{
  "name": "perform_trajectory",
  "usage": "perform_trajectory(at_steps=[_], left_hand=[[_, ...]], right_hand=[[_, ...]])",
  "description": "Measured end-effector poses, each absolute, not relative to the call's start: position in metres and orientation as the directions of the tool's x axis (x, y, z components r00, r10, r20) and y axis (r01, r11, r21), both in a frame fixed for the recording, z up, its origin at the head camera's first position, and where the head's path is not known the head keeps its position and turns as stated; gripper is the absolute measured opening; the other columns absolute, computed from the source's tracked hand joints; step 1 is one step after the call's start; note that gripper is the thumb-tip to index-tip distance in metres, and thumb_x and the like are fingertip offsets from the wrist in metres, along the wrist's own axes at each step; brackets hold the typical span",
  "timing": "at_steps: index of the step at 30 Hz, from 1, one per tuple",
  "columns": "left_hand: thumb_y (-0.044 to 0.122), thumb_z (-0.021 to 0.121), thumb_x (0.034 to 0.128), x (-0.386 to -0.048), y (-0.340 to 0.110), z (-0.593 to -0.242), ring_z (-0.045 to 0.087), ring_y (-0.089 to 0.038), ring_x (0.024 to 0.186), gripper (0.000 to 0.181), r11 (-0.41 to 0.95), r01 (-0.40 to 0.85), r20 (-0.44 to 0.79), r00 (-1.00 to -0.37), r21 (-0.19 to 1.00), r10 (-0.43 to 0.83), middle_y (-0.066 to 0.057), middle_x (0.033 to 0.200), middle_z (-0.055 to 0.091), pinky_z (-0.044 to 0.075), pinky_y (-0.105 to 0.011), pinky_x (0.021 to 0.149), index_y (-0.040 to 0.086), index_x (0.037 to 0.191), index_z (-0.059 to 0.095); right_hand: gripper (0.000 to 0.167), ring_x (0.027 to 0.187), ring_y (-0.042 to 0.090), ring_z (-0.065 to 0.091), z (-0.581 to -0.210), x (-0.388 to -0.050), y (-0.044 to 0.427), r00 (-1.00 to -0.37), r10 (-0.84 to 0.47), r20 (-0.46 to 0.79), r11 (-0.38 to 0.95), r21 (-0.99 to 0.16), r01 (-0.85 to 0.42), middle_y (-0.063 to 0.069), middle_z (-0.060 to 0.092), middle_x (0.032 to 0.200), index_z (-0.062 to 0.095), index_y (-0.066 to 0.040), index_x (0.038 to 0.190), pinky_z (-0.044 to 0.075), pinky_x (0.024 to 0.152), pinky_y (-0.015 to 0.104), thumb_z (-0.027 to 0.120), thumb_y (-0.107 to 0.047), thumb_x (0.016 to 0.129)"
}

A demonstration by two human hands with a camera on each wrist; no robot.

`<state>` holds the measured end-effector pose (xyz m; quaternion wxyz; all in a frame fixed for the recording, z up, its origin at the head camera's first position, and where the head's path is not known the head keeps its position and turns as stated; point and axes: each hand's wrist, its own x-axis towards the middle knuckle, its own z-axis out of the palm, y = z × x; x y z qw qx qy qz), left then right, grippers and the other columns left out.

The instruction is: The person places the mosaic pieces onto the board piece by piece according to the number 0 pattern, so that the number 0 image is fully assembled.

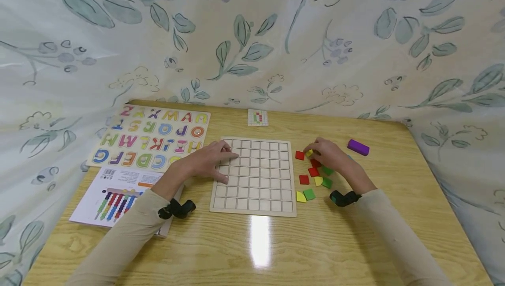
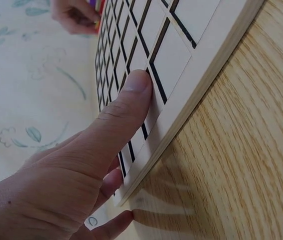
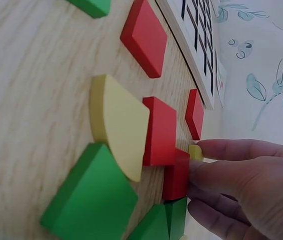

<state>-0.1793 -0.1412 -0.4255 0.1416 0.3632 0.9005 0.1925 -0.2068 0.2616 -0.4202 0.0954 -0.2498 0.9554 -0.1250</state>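
Pale wood forms the square gridded board (image 1: 260,172) that lies flat at the middle of the desk (image 1: 315,242). At its left edge the left hand (image 1: 209,159) is spread, a wide gap between thumb and forefinger; the left wrist view shows the thumb lying over the grid just inside the rim, with other fingertips low beside that edge. Past the opposite edge, the right hand (image 1: 330,154) is drawn narrow, pinching a small yellow piece (image 1: 309,152) between thumb and fingertip, just beside a red tile (image 1: 300,155).

Below that hand sits a loose cluster. In the right wrist view, a yellow tile (image 3: 121,127) with one curved side touches a green tile (image 3: 91,195); red tiles stand close by, one just beneath the thumb.

Only a narrow strip of desk separates the board's right edge from the nearest tiles. Beyond the right hand, a purple block (image 1: 358,147) lies apart, with wood grain running on to the desk's right edge. A small pattern card (image 1: 258,118) is near the board's far edge, close to the floral cloth (image 1: 252,71). On the left, an alphabet board (image 1: 136,146) crowds the left hand, while a broad stretch of wood spreads between the two sleeves.
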Motion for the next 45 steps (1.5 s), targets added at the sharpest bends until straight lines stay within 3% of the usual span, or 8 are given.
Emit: perform_trajectory(at_steps=[10, 17, 21, 26, 31, 38, 45], left_hand=[[0.048, 0.078, 0.0766, -0.179, -0.139, -0.423, 0.045, -0.023, 0.112, 0.078, 0.665, 0.603, -0.12, -0.695, 0.44, 0.709, -0.01, 0.131, 0.046, 0.043, -0.04, 0.094, 0.017, 0.142, 0.05], [0.048, 0.077, 0.077, -0.179, -0.138, -0.422, 0.045, -0.023, 0.111, 0.077, 0.669, 0.604, -0.124, -0.695, 0.432, 0.708, -0.01, 0.132, 0.046, 0.043, -0.04, 0.094, 0.018, 0.143, 0.05], [0.048, 0.078, 0.0768, -0.179, -0.139, -0.422, 0.045, -0.023, 0.109, 0.077, 0.66, 0.616, -0.113, -0.689, 0.43, 0.716, -0.01, 0.131, 0.047, 0.043, -0.039, 0.092, 0.018, 0.142, 0.051], [0.048, 0.077, 0.0767, -0.178, -0.139, -0.422, 0.044, -0.022, 0.105, 0.075, 0.648, 0.632, -0.103, -0.678, 0.424, 0.728, -0.009, 0.129, 0.047, 0.042, -0.037, 0.087, 0.019, 0.141, 0.052], [0.048, 0.077, 0.0771, -0.178, -0.139, -0.422, 0.044, -0.022, 0.104, 0.074, 0.639, 0.646, -0.093, -0.669, 0.418, 0.737, -0.011, 0.129, 0.046, 0.042, -0.038, 0.087, 0.02, 0.141, 0.052], [0.048, 0.076, 0.0784, -0.178, -0.139, -0.422, 0.043, -0.023, 0.107, 0.075, 0.656, 0.627, -0.131, -0.673, 0.422, 0.728, -0.011, 0.132, 0.043, 0.042, -0.039, 0.089, 0.022, 0.143, 0.05], [0.048, 0.077, 0.0783, -0.179, -0.138, -0.421, 0.042, -0.024, 0.113, 0.077, 0.671, 0.598, -0.164, -0.68, 0.438, 0.714, -0.01, 0.134, 0.041, 0.041, -0.04, 0.094, 0.022, 0.144, 0.048]], right_hand=[[0.018, 0.077, 0.021, 0.054, -0.424, -0.207, 0.265, -0.853, -0.518, -0.067, 0.822, -0.316, -0.474, 0.017, 0.057, 0.1, 0.068, -0.005, 0.109, 0.05, 0.071, 0.036, 0.064, -0.003, 0.091], [0.023, 0.08, 0.022, 0.058, -0.423, -0.211, 0.266, -0.856, -0.513, -0.067, 0.838, -0.254, -0.483, 0.015, 0.061, 0.104, 0.069, -0.006, 0.114, 0.054, 0.076, 0.039, 0.066, -0.01, 0.091], [0.027, 0.084, 0.023, 0.064, -0.42, -0.212, 0.262, -0.862, -0.507, 0.011, 0.838, -0.23, -0.495, 0.013, 0.062, 0.103, 0.069, -0.007, 0.118, 0.056, 0.075, 0.039, 0.067, -0.013, 0.091], [0.025, 0.086, 0.024, 0.068, -0.412, -0.205, 0.237, -0.8, -0.586, 0.131, 0.771, -0.214, -0.6, 0.012, 0.065, 0.1, 0.07, -0.006, 0.113, 0.056, 0.069, 0.036, 0.07, -0.014, 0.089], [0.022, 0.088, 0.021, 0.068, -0.408, -0.193, 0.2, -0.749, -0.645, 0.152, 0.723, -0.197, -0.663, 0.008, 0.068, 0.099, 0.068, -0.006, 0.105, 0.056, 0.072, 0.034, 0.073, -0.017, 0.087], [0.017, 0.073, 0.011, 0.062, -0.413, -0.188, 0.159, -0.67, -0.719, 0.184, 0.662, -0.111, -0.741, 0.001, 0.068, 0.097, 0.069, -0.013, 0.099, 0.051, 0.059, 0.026, 0.075, -0.022, 0.085], [0.017, 0.072, 0.011, 0.06, -0.421, -0.197, 0.137, -0.698, -0.697, 0.165, 0.69, -0.11, -0.715, 0.0, 0.068, 0.094, 0.071, -0.015, 0.098, 0.049, 0.057, 0.026, 0.075, -0.026, 0.085]])
